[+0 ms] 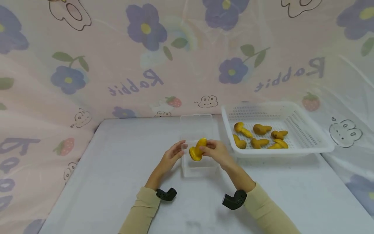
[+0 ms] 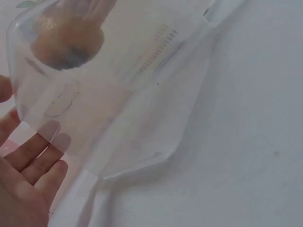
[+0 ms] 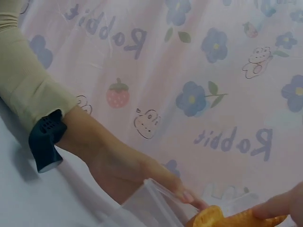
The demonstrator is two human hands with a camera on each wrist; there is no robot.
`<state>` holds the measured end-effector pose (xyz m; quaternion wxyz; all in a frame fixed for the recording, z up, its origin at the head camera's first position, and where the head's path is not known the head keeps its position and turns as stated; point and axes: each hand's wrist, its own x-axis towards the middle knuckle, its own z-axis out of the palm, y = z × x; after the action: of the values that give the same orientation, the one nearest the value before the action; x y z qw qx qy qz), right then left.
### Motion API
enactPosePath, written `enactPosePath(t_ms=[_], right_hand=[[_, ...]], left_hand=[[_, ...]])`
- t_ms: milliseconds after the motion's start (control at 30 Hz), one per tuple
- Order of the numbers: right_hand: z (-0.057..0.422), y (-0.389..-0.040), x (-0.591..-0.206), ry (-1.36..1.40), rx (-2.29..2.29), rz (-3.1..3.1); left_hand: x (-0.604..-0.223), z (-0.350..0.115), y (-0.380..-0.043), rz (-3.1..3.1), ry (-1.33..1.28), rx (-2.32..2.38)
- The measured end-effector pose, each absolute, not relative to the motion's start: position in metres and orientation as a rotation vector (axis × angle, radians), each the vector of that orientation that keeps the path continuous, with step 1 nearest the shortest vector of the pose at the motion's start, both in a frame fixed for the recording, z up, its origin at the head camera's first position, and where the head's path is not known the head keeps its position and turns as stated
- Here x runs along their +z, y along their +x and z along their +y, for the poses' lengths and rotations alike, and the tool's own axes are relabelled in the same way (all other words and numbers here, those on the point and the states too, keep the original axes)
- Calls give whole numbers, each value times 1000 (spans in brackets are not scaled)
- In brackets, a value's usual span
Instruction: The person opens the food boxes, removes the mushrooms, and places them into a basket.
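My right hand (image 1: 218, 153) pinches a yellow mushroom (image 1: 196, 153) between thumb and fingers, above a clear plastic box (image 1: 187, 173). The mushroom's rounded cap points down and its stem up. At the box's left side is my left hand (image 1: 170, 157), its fingers loosely extended. The left wrist view shows that hand (image 2: 28, 177) with fingertips against the see-through wall (image 2: 142, 137); the mushroom (image 2: 68, 45) appears blurred through the plastic. In the right wrist view, the mushroom (image 3: 239, 219) and a right-hand finger (image 3: 281, 205) show at the bottom edge, partly cut off.
A white perforated basket (image 1: 315, 146) stands right of the box, holding several more mushrooms (image 1: 260, 129). The box's transparent lid (image 1: 196, 122) tilts up behind it. A white-covered table (image 1: 125, 143) meets a printed curtain (image 1: 187, 58) at the back.
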<state>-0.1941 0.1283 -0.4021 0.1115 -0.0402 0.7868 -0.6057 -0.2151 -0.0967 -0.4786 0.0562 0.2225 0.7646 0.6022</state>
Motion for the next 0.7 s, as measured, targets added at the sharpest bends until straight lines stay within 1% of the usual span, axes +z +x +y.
enactPosePath(t_ms=[333,700], right_hand=[[153,-196,-392,-30,-1921,2135],[169,-194,-370,-136,-1929,2089]], left_hand=[[-480,-96,-215,2311,699,1847],[-482,-96,-215,2296,692,1862]])
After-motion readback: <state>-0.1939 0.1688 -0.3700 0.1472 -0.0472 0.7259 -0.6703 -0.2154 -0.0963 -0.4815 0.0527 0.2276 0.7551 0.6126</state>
